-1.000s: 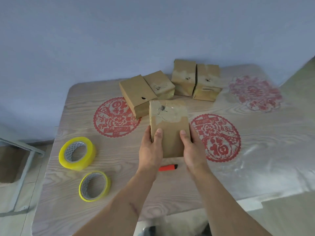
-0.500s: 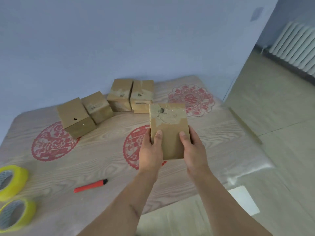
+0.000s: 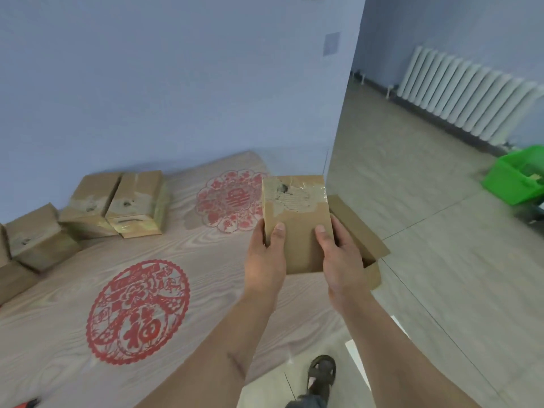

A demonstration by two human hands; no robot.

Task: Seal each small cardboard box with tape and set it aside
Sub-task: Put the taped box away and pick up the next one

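Note:
I hold a small taped cardboard box (image 3: 297,228) upright in both hands, past the table's right edge. My left hand (image 3: 266,257) grips its left side and my right hand (image 3: 341,254) grips its right side, thumbs on the front face. Clear tape covers the box's worn top part. Behind my right hand, an open cardboard carton (image 3: 360,240) stands on the floor beside the table. Several more small boxes (image 3: 117,201) sit at the table's back left. The tape rolls are out of view.
The wooden table (image 3: 206,275) carries red paper-cut decorations (image 3: 138,310). A red-handled cutter (image 3: 28,404) shows at the bottom left edge. On the floor at the right stand a green crate (image 3: 515,181) and a white radiator (image 3: 468,95). My sandalled foot (image 3: 322,375) is below.
I have turned to the right with the box held in both hands. The tape rolls have left the view, and the floor, the open carton and the green crate have come in.

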